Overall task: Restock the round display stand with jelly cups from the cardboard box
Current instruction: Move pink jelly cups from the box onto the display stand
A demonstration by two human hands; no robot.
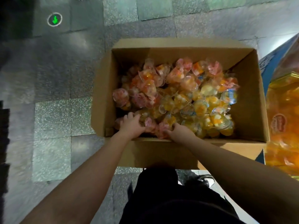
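An open cardboard box point(252, 101) stands on the floor, heaped with several clear jelly cups point(186, 94), pink ones toward the left and back, yellow and orange ones toward the right. Both my hands reach into the box's near left corner. My left hand point(131, 125) curls its fingers round pink jelly cups point(152, 125) there. My right hand point(179, 130) grips the same cluster of pink cups from the right side. Part of the round display stand point(284, 120), filled with orange jelly packs, shows at the right edge.
Grey tiled floor point(53, 110) surrounds the box on the left and behind. A green arrow marker point(54, 19) glows on the floor at far left. My dark trousers and a shoe point(205, 180) are below the box. Dark shelving edges the left side.
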